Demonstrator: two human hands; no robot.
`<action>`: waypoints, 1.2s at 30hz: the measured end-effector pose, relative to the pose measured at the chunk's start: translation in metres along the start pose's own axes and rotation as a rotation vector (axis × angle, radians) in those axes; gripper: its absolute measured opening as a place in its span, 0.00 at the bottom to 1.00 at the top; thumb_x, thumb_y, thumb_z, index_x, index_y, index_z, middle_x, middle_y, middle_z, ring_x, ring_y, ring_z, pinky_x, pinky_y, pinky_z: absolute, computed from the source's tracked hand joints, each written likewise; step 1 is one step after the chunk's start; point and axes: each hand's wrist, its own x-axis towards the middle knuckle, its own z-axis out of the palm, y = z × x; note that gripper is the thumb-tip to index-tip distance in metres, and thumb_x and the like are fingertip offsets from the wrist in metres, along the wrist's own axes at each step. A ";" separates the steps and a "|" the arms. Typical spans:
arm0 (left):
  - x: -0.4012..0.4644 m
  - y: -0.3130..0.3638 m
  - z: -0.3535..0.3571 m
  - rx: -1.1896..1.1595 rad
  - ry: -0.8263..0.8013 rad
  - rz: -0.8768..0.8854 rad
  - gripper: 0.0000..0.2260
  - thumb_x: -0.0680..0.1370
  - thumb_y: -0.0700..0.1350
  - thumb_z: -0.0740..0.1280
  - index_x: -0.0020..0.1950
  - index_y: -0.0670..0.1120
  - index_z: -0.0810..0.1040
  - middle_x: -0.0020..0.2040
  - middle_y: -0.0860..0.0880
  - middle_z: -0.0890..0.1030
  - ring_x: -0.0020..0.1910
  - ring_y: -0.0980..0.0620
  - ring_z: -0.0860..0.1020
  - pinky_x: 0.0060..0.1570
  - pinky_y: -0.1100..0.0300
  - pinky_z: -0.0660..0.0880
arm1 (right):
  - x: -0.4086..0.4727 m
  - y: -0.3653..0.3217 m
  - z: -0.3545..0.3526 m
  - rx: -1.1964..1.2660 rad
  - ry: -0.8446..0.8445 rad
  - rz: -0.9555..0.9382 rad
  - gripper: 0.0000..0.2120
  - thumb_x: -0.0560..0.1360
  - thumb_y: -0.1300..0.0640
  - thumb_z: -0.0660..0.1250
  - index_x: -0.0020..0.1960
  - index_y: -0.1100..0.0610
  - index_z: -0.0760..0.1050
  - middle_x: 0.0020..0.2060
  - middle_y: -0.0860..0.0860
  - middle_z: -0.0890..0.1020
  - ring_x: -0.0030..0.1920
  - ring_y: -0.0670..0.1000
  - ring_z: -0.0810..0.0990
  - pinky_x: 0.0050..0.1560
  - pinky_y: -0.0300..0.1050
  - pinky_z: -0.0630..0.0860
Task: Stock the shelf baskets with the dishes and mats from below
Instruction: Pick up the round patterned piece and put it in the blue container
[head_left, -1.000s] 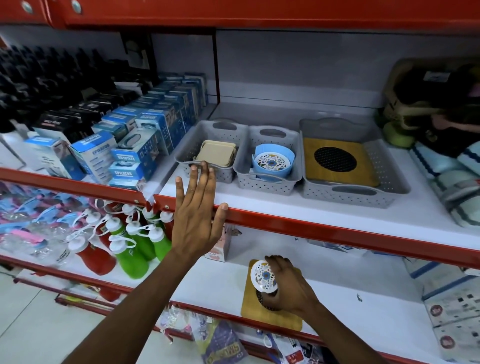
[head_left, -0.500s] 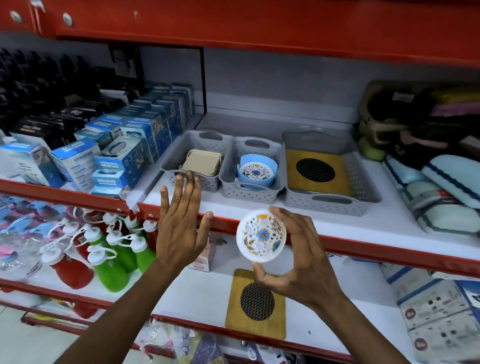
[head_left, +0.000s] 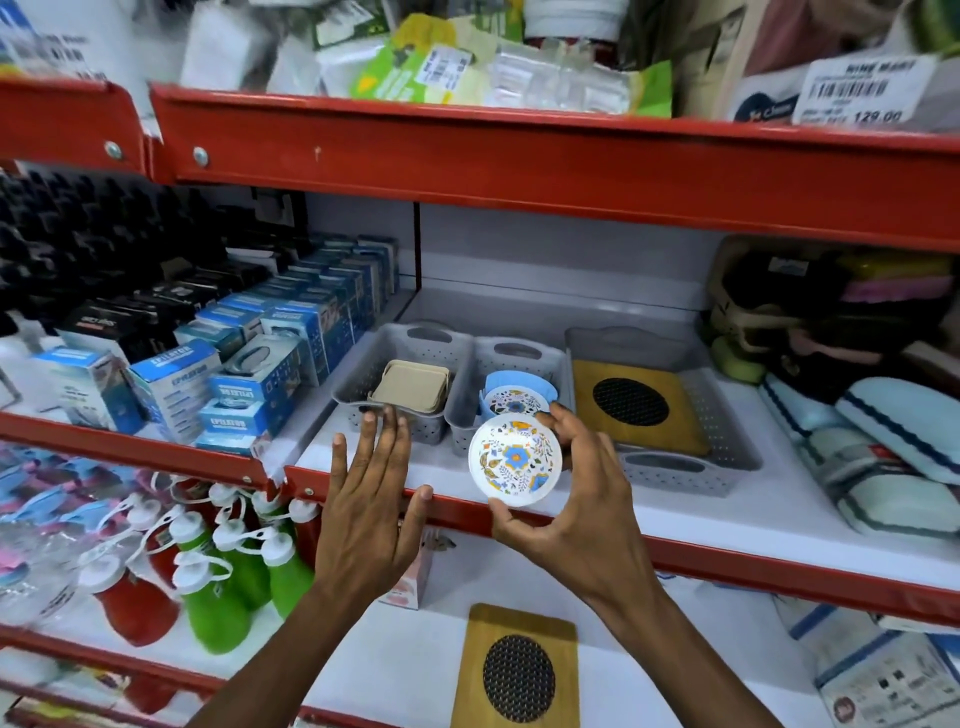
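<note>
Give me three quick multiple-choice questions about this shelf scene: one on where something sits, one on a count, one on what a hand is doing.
1. The blue bowl sits in which basket?
A left
B middle
C right

2. How many grey baskets are on that shelf?
A two
B three
C five

3. The right hand is
A empty
B holding the floral dish
C holding a bottle

Answers:
1 B, it lies in the middle basket, between the other two.
2 B, three stand side by side.
3 B, fingers grip the dish's rim; the left hand is open.
</note>
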 end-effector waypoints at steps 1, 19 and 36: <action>0.000 0.000 0.000 0.000 -0.001 -0.001 0.30 0.81 0.55 0.50 0.81 0.43 0.55 0.83 0.44 0.53 0.83 0.48 0.48 0.82 0.44 0.44 | 0.001 0.001 0.000 -0.005 0.001 0.014 0.43 0.62 0.44 0.79 0.71 0.54 0.65 0.61 0.44 0.72 0.61 0.44 0.73 0.57 0.23 0.67; -0.001 0.001 0.003 -0.037 0.013 0.015 0.30 0.80 0.55 0.53 0.80 0.43 0.56 0.82 0.45 0.57 0.83 0.48 0.51 0.81 0.43 0.46 | 0.125 0.052 0.018 -0.321 -0.324 0.281 0.32 0.59 0.33 0.76 0.55 0.52 0.78 0.52 0.55 0.84 0.56 0.56 0.79 0.50 0.44 0.76; -0.002 0.002 -0.002 -0.046 -0.009 -0.029 0.30 0.81 0.55 0.51 0.81 0.44 0.52 0.83 0.45 0.52 0.83 0.48 0.46 0.80 0.39 0.47 | 0.078 0.035 -0.013 -0.489 -0.554 0.082 0.37 0.77 0.29 0.37 0.79 0.46 0.56 0.80 0.47 0.54 0.80 0.52 0.42 0.76 0.65 0.38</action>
